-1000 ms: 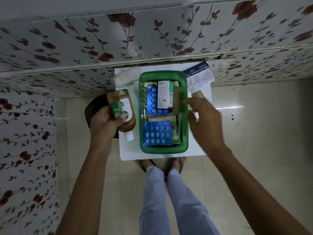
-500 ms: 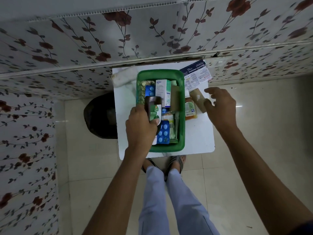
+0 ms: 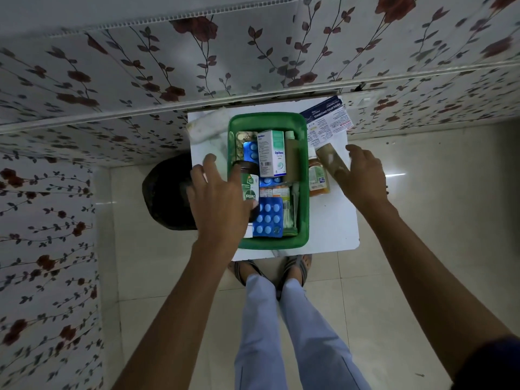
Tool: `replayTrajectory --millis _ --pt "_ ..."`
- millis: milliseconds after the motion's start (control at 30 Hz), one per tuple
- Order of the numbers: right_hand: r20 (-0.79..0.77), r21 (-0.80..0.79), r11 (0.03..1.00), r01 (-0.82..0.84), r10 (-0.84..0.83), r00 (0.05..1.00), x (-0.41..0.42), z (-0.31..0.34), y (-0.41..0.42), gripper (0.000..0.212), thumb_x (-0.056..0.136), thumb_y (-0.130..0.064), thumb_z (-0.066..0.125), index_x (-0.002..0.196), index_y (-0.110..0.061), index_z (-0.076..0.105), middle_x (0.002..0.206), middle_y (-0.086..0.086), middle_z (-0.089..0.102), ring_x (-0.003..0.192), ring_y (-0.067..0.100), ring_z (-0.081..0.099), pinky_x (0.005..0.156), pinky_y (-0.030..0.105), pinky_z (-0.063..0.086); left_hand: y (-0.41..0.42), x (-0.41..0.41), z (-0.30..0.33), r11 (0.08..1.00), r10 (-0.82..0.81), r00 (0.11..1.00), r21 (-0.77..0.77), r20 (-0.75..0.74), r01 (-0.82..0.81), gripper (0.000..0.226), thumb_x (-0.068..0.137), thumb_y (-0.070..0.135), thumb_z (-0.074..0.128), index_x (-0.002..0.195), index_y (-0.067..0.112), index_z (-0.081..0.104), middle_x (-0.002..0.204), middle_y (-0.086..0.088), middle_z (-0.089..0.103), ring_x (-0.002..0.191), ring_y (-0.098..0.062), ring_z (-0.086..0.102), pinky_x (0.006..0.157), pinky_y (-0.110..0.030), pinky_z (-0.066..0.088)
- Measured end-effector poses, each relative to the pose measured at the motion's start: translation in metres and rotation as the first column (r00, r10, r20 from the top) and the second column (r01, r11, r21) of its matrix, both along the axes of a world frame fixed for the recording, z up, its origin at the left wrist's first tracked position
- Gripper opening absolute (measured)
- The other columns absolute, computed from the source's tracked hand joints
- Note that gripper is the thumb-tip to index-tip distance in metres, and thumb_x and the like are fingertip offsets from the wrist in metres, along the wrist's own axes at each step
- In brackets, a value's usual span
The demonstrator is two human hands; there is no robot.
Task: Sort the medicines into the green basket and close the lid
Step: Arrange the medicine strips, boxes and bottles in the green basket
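Observation:
The green basket (image 3: 267, 117) stands on a small white table (image 3: 337, 229). It holds a white and teal box (image 3: 272, 153), blue blister packs (image 3: 267, 216) and other packets. A brown Dettol bottle (image 3: 250, 187) lies along the basket's left side. My left hand (image 3: 219, 204) is spread over it, fingers apart, thumb touching the label. My right hand (image 3: 363, 175) rests against the right side of a brown roll (image 3: 330, 161) that lies on the table right of the basket, fingers loosely curved. A small amber bottle (image 3: 318, 178) lies between the roll and the basket.
A printed blue and white packet (image 3: 327, 119) lies at the table's back right corner and a white roll (image 3: 205, 128) at the back left. A dark round object (image 3: 168, 192) sits on the floor left of the table. Flowered walls close in behind and to the left.
My left hand carried the Dettol bottle from the table's left side into the basket and spread its fingers. My right hand moved from the basket's right edge to the brown roll.

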State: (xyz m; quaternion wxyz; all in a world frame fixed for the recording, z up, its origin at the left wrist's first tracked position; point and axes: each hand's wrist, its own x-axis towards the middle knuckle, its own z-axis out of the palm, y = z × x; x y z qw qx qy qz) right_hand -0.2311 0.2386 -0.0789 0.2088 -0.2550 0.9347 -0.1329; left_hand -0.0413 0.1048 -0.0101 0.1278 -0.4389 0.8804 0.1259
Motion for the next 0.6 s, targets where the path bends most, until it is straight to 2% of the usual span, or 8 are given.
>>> replayTrajectory --millis 67,200,267,333,367,433,500,600 --pt "0.031 0.054 0.998 -0.035 0.033 0.999 0.0 -0.004 -0.006 0.044 0.092 -0.028 0.049 0.127 -0.002 0.045 0.119 0.026 0.06 0.103 0.042 0.056 0.086 0.044 0.046 0.002 0.003 -0.015 0.998 -0.045 0.991 0.043 0.128 0.04 0.074 0.077 0.041 0.067 0.139 0.018 0.034 0.152 -0.018 0.019 0.139 -0.041 0.016 0.103 -0.053 0.03" --pt "0.015 0.076 0.996 -0.047 0.046 0.999 0.003 -0.005 -0.014 0.035 0.093 -0.026 0.048 0.118 -0.002 0.049 0.107 0.025 0.064 0.091 0.04 0.061 0.076 0.041 0.048 -0.001 0.01 -0.026 0.996 -0.046 0.994 0.075 0.097 0.038 0.067 0.077 0.036 0.068 0.135 0.017 0.042 0.153 -0.019 0.018 0.141 -0.041 0.011 0.106 -0.055 0.028" --pt "0.024 0.053 0.999 -0.01 0.009 1.0 0.003 0.002 -0.012 0.036 0.091 -0.024 0.051 0.12 -0.002 0.049 0.108 0.025 0.065 0.093 0.039 0.061 0.076 0.039 0.048 -0.003 0.013 -0.024 0.994 -0.031 0.999 0.1 -0.014 0.032 0.063 0.077 0.033 0.069 0.132 0.013 0.047 0.15 -0.021 0.025 0.139 -0.042 0.017 0.106 -0.055 0.029" --pt "0.037 -0.066 0.994 0.085 -0.083 0.996 0.003 0.022 -0.01 0.042 0.089 -0.023 0.054 0.126 -0.004 0.045 0.11 0.022 0.065 0.094 0.038 0.062 0.077 0.038 0.049 -0.007 0.015 -0.02 0.993 0.06 0.967 0.117 -0.248 -0.031 0.052 0.081 0.027 0.064 0.128 0.009 0.051 0.143 -0.023 0.036 0.134 -0.041 0.028 0.106 -0.051 0.031" --pt "0.091 -0.143 0.979 0.146 -0.134 0.987 0.005 0.037 -0.009 0.046 0.089 -0.023 0.056 0.13 -0.009 0.042 0.11 0.017 0.066 0.092 0.034 0.064 0.074 0.037 0.051 -0.012 0.015 -0.018 0.989 0.126 0.923 0.12 -0.363 -0.088 0.046 0.084 0.023 0.06 0.127 0.007 0.052 0.139 -0.023 0.041 0.131 -0.04 0.034 0.106 -0.048 0.033" --pt "0.3 -0.246 0.948 0.201 -0.123 0.946 0.02 0.071 -0.01 0.053 0.087 -0.023 0.06 0.134 -0.022 0.036 0.1 0.001 0.063 0.079 0.02 0.065 0.058 0.024 0.052 -0.029 0.011 -0.021 0.974 0.228 0.841 0.117 -0.49 -0.196 0.039 0.086 0.01 0.051 0.125 0.004 0.051 0.134 -0.023 0.044 0.126 -0.036 0.042 0.105 -0.038 0.033" --pt "0.438 -0.213 0.974 0.073 0.029 0.898 0.046 0.095 -0.014 0.059 0.085 -0.023 0.063 0.135 -0.035 0.033 0.092 -0.006 0.061 0.067 0.007 0.061 0.05 0.012 0.047 -0.057 0.001 -0.034 0.963 0.27 0.836 0.119 -0.478 -0.243 0.042 0.085 0.001 0.047 0.127 0.002 0.046 0.137 -0.021 0.043 0.127 -0.034 0.043 0.106 -0.035 0.033" --pt "0.342 -0.191 0.979 -0.067 0.13 0.931 0.065 0.093 -0.016 0.058 0.084 -0.034 0.062 0.135 -0.032 0.034 0.102 -0.001 0.063 0.081 0.016 0.063 0.071 0.03 0.054 -0.096 -0.013 -0.064 0.979 0.194 0.929 0.124 -0.316 -0.162 0.056 0.082 -0.003 0.051 0.136 0.003 0.036 0.148 -0.019 0.034 0.135 -0.035 0.034 0.111 -0.043 0.031"
